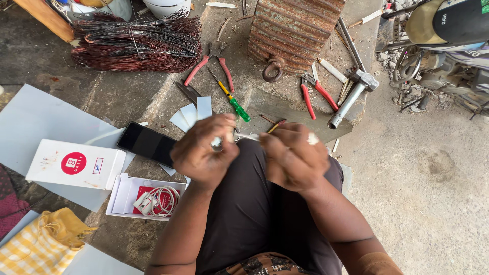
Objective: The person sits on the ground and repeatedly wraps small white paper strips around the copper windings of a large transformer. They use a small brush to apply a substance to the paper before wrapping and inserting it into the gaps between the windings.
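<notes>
Dark cloth covers the person's lap, and above it both hands meet; the left hand (204,155) is curled shut, its grip pinching one end of a thin white strip (248,136), while the right hand (293,158) is closed too, with a pale scrap showing past its knuckles, though blur hides just how the fingers sit; the strip runs between the two hands, over the knee. Just left of the left hand a black phone (146,143) lies face up on the concrete floor (428,173), beside a white box lid (76,164) with a red disc, and nearer the body an open white box (145,198) holds a coiled white cable; a yellow checked cloth (43,244) sits at the lower left corner. Beyond the hands small white paper slips (191,114) fan out, touching a green-handled screwdriver (232,99); farther on lie red-handled pliers (211,66), a second red-handled pair (318,94) and a steel hammer (354,94); farthest are a bundle of dark reddish wire (137,43) and a rusty ribbed metal block (293,30).
</notes>
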